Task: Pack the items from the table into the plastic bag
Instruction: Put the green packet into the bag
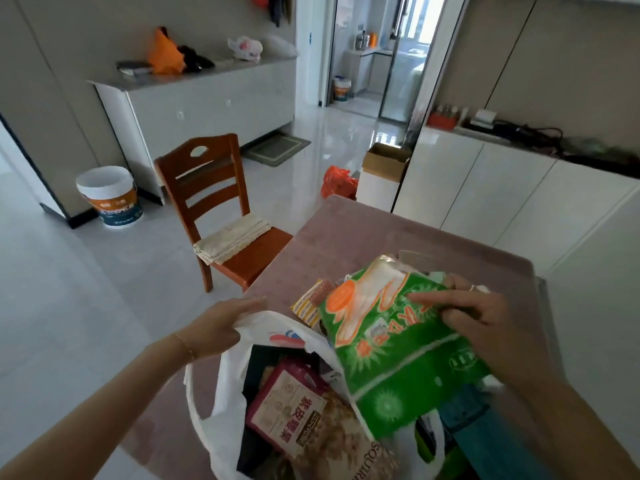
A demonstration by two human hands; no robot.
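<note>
Holding the rim of a thin white plastic bag (221, 403) with the left hand (221, 323), whose fingers (249, 303) lie nearly straight over the crinkled edge, apparently to keep the mouth wide, a person grips a soft, glossy green packet (391, 351) in the curled fingers (429, 299) of the right hand (485, 327), tilted over the opening as if ready to slide in. Below the fingers the bag already holds flat boxes, one maroon (287, 410). Just beyond them a striped snack packet (308, 304) waits on the pink, matte counter (363, 230).
</note>
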